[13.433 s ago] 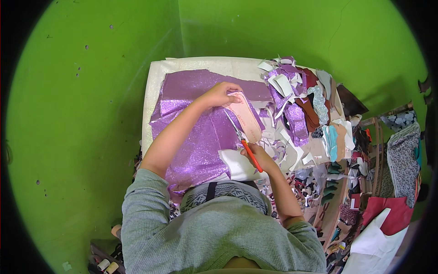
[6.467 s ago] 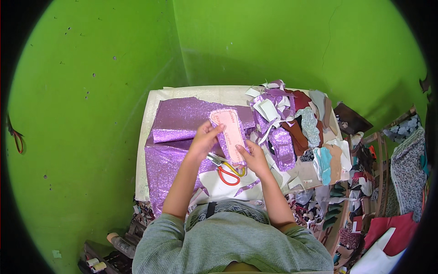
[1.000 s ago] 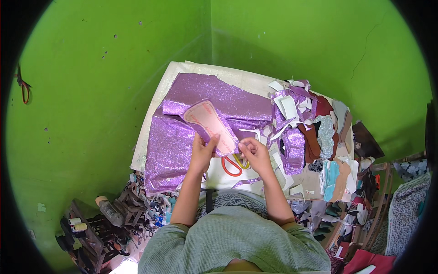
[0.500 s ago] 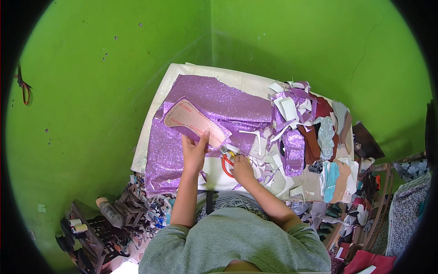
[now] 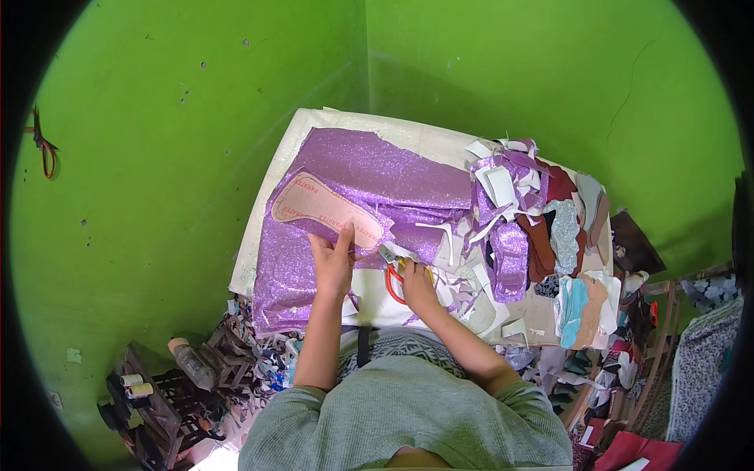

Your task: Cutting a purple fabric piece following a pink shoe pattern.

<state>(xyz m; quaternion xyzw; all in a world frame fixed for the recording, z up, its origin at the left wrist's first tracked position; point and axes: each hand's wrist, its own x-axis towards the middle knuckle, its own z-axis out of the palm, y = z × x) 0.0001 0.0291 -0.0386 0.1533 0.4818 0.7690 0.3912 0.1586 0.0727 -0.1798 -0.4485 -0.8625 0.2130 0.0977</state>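
My left hand (image 5: pixel 333 257) pinches the near end of a pale pink insole piece (image 5: pixel 318 207), thumb on top and fingers underneath. Around its edge shows a margin of glittery purple material. In my right hand (image 5: pixel 419 287) is a pair of scissors (image 5: pixel 392 277) with red and yellow handles. Their blades point toward the near end of the insole and look parted, close to its purple edge. Beneath both hands lies a large glittery purple sheet (image 5: pixel 283 294) on the pale tabletop (image 5: pixel 271 153).
Purple and white offcuts (image 5: pixel 499 184) are heaped on the table's right side. Stacked cut pieces (image 5: pixel 564 235) in silver, brown, teal and tan lie beyond them. Scraps, a wooden rack (image 5: pixel 153 392) and fabric surround the table. Green walls meet behind it.
The insole has shifted slightly left and turned a little in my left hand. The scissor blades have parted more, and less purple margin shows at the far end.
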